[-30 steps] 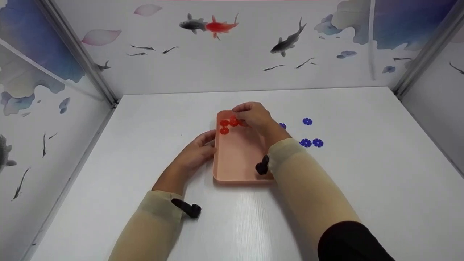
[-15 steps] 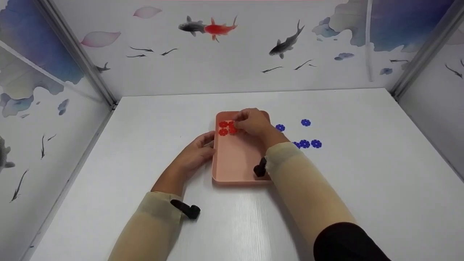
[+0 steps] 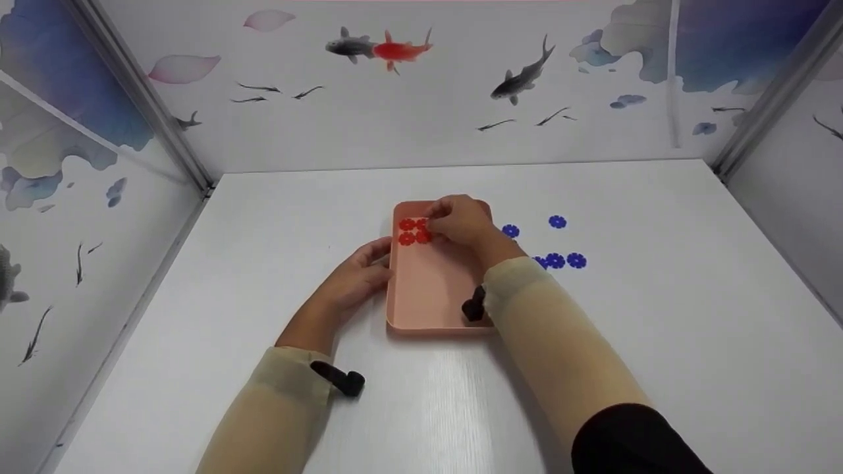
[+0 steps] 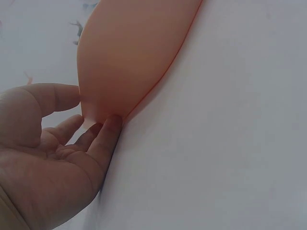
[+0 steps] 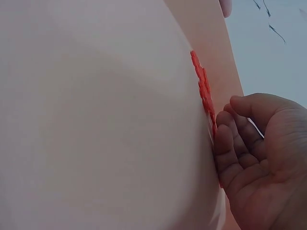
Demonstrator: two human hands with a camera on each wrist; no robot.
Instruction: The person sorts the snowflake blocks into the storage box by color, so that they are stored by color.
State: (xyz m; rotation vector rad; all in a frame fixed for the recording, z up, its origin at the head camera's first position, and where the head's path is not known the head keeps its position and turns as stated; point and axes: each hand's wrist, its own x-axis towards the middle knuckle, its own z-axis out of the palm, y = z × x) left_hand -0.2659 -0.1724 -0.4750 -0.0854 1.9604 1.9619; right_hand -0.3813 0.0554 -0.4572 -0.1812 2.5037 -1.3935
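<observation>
A shallow pink tray (image 3: 431, 289) lies lengthwise on the white table. Several red flower-shaped plastic pieces (image 3: 407, 224) sit in two rows at its far left corner. My left hand (image 3: 355, 275) rests against the tray's left side, its fingertips touching the outer wall (image 4: 129, 57) in the left wrist view. Over the far part of the tray is my right hand (image 3: 461, 220), fingertips right at the red pieces. The right wrist view shows those pieces (image 5: 204, 86) edge-on beside its loosely bent fingers, with no piece visible between thumb and fingers. The hand hides part of the rows.
Several blue flower-shaped pieces (image 3: 557, 222) lie on the table right of the tray, some partly behind the right forearm. Panels printed with fish (image 3: 523, 76) enclose the table at the back and both sides.
My right hand has shifted slightly toward me from the far rim, and a red piece now shows in the second row. The left hand stays at the tray's side.
</observation>
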